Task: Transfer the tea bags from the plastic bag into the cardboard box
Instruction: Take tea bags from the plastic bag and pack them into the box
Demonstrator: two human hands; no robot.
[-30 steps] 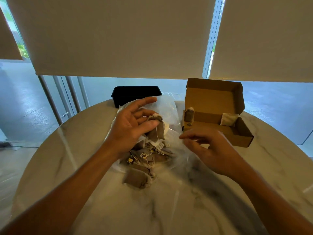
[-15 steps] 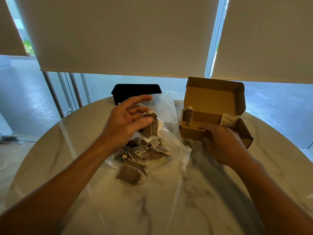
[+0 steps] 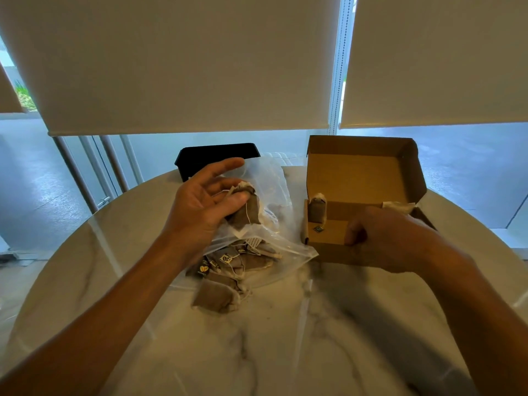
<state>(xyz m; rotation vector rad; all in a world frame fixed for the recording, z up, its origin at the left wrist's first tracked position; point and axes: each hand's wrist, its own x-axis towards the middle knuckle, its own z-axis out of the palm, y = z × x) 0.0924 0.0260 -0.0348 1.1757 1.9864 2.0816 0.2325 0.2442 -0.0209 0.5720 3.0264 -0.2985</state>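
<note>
Both hands work above the table. Left hand: raised over the clear plastic bag, thumb and middle fingers pinching one brown tea bag, index finger extended straight and free. Right hand: fingers curled around the front wall of the cardboard box, gripping it; the thumb shows on the near face.

Round white marble-patterned table: carries all items. Two off-white roller blinds hang behind it, in front of the windows.

Open brown cardboard box: stands right of centre, lid flap upright at the back. One tea bag hangs over the left end of the front wall, its tag against the outer face. A second, paler one rests on the right rim.

Clear plastic zip bag: lies crumpled left of the box, just beside it, mouth toward the viewer.

Black rectangular container: sits at the far table edge, behind the plastic bag.

Pile of brown tea bags: remains in the mouth of the plastic bag, strings and small tags tangled. One tea bag lies outside it on the bare table, nearest the viewer.
</note>
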